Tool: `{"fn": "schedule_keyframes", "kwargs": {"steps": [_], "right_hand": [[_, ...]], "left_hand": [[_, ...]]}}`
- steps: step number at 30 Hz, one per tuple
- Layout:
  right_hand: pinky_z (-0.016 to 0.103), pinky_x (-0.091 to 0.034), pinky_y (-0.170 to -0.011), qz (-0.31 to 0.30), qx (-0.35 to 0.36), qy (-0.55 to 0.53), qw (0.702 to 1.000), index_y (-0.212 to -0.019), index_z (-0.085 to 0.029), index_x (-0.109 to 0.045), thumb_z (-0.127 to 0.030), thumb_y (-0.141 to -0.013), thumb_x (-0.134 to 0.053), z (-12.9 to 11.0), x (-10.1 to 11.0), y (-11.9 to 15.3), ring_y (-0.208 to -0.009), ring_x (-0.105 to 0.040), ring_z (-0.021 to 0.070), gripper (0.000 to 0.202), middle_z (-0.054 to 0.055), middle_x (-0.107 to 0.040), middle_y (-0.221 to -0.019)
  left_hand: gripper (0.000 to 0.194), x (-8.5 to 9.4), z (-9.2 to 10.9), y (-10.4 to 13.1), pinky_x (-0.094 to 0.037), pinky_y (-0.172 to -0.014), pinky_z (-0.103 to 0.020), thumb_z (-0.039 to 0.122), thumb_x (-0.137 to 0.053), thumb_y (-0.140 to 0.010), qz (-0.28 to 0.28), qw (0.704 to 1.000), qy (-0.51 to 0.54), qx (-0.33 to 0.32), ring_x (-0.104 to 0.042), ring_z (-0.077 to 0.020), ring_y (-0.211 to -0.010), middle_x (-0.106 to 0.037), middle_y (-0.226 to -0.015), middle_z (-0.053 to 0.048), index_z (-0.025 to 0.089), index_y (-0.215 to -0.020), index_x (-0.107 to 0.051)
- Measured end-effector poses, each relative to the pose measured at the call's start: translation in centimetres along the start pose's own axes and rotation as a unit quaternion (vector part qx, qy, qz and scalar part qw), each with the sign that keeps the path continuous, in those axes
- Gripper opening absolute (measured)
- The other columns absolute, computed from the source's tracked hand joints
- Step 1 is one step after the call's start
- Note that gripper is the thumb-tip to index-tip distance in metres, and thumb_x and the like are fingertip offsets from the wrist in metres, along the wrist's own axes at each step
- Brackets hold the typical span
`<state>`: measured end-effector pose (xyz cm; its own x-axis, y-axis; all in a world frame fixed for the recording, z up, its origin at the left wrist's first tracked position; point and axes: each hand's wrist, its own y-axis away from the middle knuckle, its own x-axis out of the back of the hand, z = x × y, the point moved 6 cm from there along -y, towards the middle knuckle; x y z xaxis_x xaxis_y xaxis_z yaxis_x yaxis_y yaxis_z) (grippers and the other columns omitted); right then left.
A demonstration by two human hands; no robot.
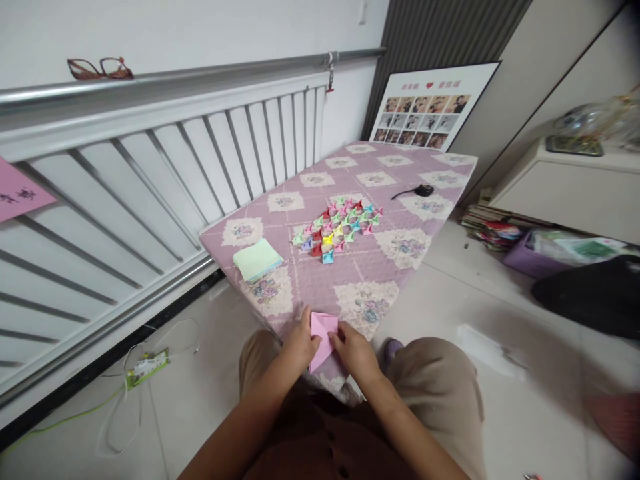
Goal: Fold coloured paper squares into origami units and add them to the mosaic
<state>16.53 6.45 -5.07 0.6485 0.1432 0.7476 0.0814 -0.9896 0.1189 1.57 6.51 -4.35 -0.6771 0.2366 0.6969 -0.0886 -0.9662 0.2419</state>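
A partly folded pink paper [324, 337] lies at the near corner of the patterned tablecloth [320, 290]. My left hand [301, 341] grips its left side, thumb on top of the paper. On the right side, my right hand [353, 347] pinches the paper's edge between thumb and fingers. Farther up the table stand several small folded paper pieces [328, 239] in many colours, grouped in rows. To their left rests a stack of pale green square sheets [257, 259].
A black object with a short cable [424, 191] lies at the table's far right. The white radiator [150, 187] runs along the left side. Behind the table leans a photo board [425, 107]. A power strip [147, 368] is on the floor at left.
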Motion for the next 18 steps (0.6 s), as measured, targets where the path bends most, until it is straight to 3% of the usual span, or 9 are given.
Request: {"fn": "schedule_keyframes", "kwargs": {"steps": [3,6,11,18], "right_hand": [[0.026,-0.038,-0.067,0.003,-0.001,0.046,0.999,-0.1,-0.021,-0.062,-0.031,-0.086,-0.051,-0.1,0.0,-0.2,-0.077,-0.062,0.018,0.02,0.005,-0.069,-0.089],[0.026,-0.038,-0.067,0.007,0.004,0.072,0.997,-0.103,-0.021,-0.061,-0.03,-0.087,-0.051,-0.2,-0.1,-0.2,-0.08,-0.063,0.0179,0.021,0.005,-0.069,-0.093],[0.026,-0.038,-0.063,0.027,0.041,0.109,0.993,-0.111,-0.022,-0.059,-0.027,-0.088,-0.048,-0.6,-0.5,0.1,-0.078,-0.063,0.0168,0.025,0.005,-0.067,-0.098],[0.025,-0.042,-0.062,0.098,0.157,0.147,0.972,-0.103,-0.023,-0.063,-0.03,-0.093,-0.042,-0.7,-1.2,1.4,-0.078,-0.062,0.0171,0.024,0.005,-0.065,-0.09]], "left_hand": [[0.076,0.5,0.2,0.5,-0.044,-0.088,-0.034,0.015,-0.057,-0.079,0.041,0.997,-0.064,-0.019,-0.057,-0.026,-0.106,-0.055,-0.126,-0.017,0.015,-0.145,-0.02],[0.053,0.9,0.7,1.3,-0.041,-0.094,-0.039,0.016,-0.057,-0.081,0.089,0.984,-0.129,-0.089,-0.051,-0.0266,-0.112,-0.055,-0.122,-0.014,0.017,-0.132,-0.042],[0.018,-0.4,1.2,2.5,-0.039,-0.097,-0.041,0.022,-0.06,-0.082,0.065,0.955,-0.173,-0.231,-0.048,-0.0247,-0.11,-0.058,-0.113,-0.005,0.022,-0.1,-0.063],[0.022,-1.4,-0.2,2.9,-0.036,-0.101,-0.044,0.023,-0.061,-0.083,0.116,0.945,-0.177,-0.249,-0.045,-0.025,-0.115,-0.058,-0.116,-0.005,0.022,-0.105,-0.062]]}}
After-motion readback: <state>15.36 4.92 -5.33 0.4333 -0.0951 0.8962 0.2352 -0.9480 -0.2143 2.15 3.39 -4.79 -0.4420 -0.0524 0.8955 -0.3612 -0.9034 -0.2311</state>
